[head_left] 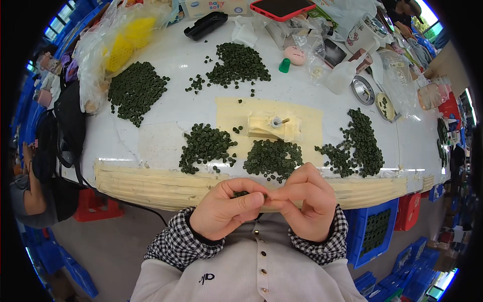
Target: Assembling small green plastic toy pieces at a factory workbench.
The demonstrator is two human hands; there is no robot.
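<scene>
Just over the table's near edge, my left hand is curled closed. Small dark green parts show between its thumb and fingers. My right hand pinches thumb and forefinger right at the left fingertips; whatever sits in that pinch is hidden. Beyond the hands lies a pile of small dark green ring-shaped parts. Behind that pile, a block wrapped in cream tape carries a metal pin. Another green pile lies to the left, and one more to the right.
Further green piles spread across the far left and far middle. A black case, a red-framed phone, a green cap and a round metal tin stand farther back. Below right is a blue crate.
</scene>
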